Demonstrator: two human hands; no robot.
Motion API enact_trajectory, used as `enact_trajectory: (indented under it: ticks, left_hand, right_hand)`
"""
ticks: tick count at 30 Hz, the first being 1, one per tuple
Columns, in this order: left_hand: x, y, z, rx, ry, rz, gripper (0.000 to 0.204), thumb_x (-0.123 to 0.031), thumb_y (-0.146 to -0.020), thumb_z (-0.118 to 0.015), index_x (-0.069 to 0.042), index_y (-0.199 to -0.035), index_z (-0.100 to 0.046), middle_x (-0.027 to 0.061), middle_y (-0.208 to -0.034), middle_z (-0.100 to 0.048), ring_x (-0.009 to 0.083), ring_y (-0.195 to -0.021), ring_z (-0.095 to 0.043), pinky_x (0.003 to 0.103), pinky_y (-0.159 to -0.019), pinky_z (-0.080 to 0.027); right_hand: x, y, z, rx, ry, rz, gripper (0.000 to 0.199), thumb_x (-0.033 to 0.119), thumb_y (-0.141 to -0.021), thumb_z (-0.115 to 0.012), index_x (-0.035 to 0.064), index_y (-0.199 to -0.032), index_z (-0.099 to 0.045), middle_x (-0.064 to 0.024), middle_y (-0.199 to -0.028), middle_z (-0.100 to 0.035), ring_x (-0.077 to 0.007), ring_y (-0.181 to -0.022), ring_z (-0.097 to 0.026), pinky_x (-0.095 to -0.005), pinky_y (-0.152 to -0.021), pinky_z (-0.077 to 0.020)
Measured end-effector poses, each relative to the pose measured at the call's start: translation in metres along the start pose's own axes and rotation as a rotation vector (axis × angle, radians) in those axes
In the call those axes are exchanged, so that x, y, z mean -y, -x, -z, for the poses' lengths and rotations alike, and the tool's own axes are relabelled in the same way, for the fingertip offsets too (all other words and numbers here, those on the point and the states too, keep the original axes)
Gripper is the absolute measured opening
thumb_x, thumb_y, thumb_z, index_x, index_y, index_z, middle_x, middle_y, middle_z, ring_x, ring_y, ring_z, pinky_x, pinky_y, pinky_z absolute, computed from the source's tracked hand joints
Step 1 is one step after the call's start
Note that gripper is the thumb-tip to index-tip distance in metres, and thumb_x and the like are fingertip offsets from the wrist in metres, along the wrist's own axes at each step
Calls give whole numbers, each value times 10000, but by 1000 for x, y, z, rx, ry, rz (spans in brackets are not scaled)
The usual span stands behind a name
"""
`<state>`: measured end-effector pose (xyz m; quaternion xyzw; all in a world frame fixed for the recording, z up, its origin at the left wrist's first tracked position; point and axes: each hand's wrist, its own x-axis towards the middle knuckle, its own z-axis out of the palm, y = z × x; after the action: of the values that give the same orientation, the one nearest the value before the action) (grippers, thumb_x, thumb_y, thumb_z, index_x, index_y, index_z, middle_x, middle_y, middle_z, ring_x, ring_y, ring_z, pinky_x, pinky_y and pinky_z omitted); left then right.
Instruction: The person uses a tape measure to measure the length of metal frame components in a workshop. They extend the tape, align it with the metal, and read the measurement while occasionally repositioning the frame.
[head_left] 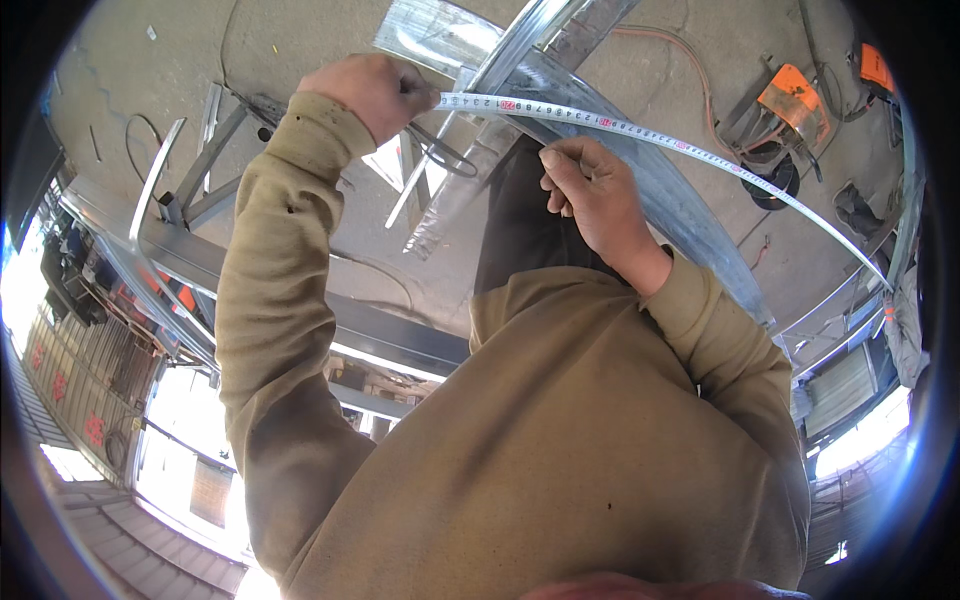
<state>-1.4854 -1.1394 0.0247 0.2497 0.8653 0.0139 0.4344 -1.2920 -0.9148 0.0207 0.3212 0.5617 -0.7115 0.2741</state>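
Note:
My left hand [368,92] is closed on one end of a white tape measure [610,124], with whatever lies inside the fist hidden. From there the blade, printed in black and red, runs rightward in a long bow to the far right. Just below that fist is a dark loop [447,158]. My right hand [598,196] is held below the blade and apart from it, thumb against curled fingers; whether it pinches something small cannot be seen. Beneath the tape lies a shiny galvanized metal beam [660,190], crossed by a narrower metal bar [455,205].
Orange-topped equipment [793,103] stands on the concrete floor [290,50] at the right, near an orange-red hose [690,60]. Grey steel frame members [205,250] stretch across the left side. At the right edge hangs a grey cloth [905,335].

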Motion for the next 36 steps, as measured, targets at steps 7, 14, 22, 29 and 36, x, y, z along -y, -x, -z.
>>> enact_trajectory:
  ticks: [7, 14, 22, 29, 36]
  left_hand:
    - [2, -4, 1, 18, -5, -3, 373, -455, -955, -637, -122, -1006, -799, 142, -781, -719, 322, -709, -688, 427, -716, -562]
    - [1, -6, 2, 40, 23, 6, 368, -418, -977, -637, -84, -996, -792, 124, -689, -662, 274, -602, -617, 406, -649, -521]
    - [-2, -5, 3, 41, -22, 45, 383, -456, -967, -637, -114, -1024, -801, 120, -776, -723, 279, -688, -679, 406, -715, -564]
    - [-2, -5, 2, 33, -33, 40, 374, -447, -976, -633, -117, -1031, -801, 109, -715, -690, 258, -617, -631, 404, -673, -541]
    - [-8, -5, 7, 88, -35, 122, 405, -507, -940, -641, -143, -1005, -806, 124, -836, -750, 314, -772, -728, 428, -768, -585]
  right_hand:
    - [-16, 1, 10, -35, 369, 303, 137, 139, -990, -695, 30, -1072, -690, -47, -832, -666, -105, -698, -613, -269, -618, -495]
    - [-22, 2, 13, -78, 646, 598, 132, 97, -906, -735, 73, -1026, -685, -112, -870, -704, -308, -753, -687, -385, -656, -549]
    - [-27, 0, 21, -97, 798, 743, 162, 79, -861, -759, 106, -995, -673, -78, -810, -665, -301, -723, -664, -410, -626, -535]
    - [-25, 0, 38, -193, 956, 858, 288, 48, -828, -787, 81, -1091, -675, -92, -991, -659, -311, -907, -642, -421, -781, -528]
    - [-36, -11, 43, -199, 978, 865, 356, 86, -837, -772, 81, -1170, -646, -95, -1045, -667, -305, -949, -641, -425, -819, -539]
